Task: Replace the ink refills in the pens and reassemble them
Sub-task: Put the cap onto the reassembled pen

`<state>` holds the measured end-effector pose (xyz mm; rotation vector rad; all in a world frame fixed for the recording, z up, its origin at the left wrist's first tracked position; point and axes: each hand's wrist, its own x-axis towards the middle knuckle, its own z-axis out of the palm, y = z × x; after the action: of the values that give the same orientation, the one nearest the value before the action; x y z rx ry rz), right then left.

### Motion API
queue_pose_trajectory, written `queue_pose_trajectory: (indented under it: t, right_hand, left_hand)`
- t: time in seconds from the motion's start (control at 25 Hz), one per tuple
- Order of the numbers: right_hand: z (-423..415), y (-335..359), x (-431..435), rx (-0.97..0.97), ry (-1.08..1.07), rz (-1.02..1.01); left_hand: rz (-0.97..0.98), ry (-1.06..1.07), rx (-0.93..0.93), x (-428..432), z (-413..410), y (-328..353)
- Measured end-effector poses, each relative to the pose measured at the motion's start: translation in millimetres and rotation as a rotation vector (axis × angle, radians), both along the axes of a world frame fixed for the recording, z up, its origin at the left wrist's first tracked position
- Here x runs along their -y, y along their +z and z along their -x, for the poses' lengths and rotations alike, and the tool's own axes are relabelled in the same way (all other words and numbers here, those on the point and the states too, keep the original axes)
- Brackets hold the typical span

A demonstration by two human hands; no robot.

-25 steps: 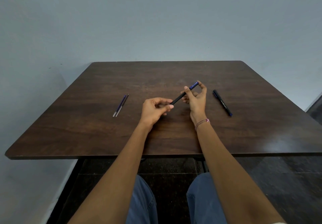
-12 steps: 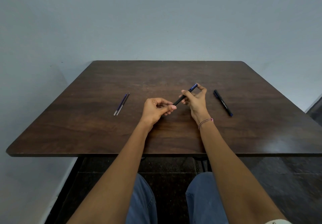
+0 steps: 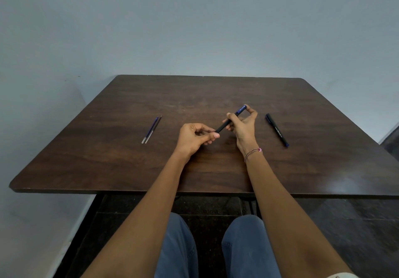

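A black pen with a blue cap end [image 3: 228, 121] is held slanted above the middle of the table, between both hands. My right hand [image 3: 244, 127] grips its upper part, thumb and fingers curled round the barrel near the blue end. My left hand [image 3: 195, 138] pinches the lower tip end. A second black pen [image 3: 277, 130] lies on the table to the right of my right hand. Two thin ink refills [image 3: 151, 129] lie side by side on the table to the left.
The dark brown wooden table [image 3: 205, 169] stands against a pale blue wall. Its near edge runs just above my knees in blue trousers. A bead bracelet sits on my right wrist.
Both hands have stayed on the pen with only small finger shifts. The other pen and the refills have not moved.
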<state>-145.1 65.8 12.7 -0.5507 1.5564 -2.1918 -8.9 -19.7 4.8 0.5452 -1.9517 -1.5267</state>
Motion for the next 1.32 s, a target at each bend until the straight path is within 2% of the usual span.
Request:
queue_pose_trajectory:
  t: [0.12,0.36,0.6,0.92,1.32]
  right_hand:
    - [0,-1,3,-0.014,-0.008,-0.029]
    - [-2,0,1,0.053,-0.1,0.048]
    - [-8,4,0,-0.044,-0.149,-0.066]
    - [-10,6,-2,-0.082,-0.178,-0.134]
    - [-14,9,4,-0.166,-0.178,-0.192]
  left_hand:
    - [-0.008,0.016,0.025,0,0,0]
    - [-0.019,0.022,0.035,-3,-2,4]
    - [0.09,0.011,0.133,-7,-5,7]
    - [0.16,0.002,0.238,-4,-5,9]
    - [0.255,-0.053,0.268,-7,-5,16]
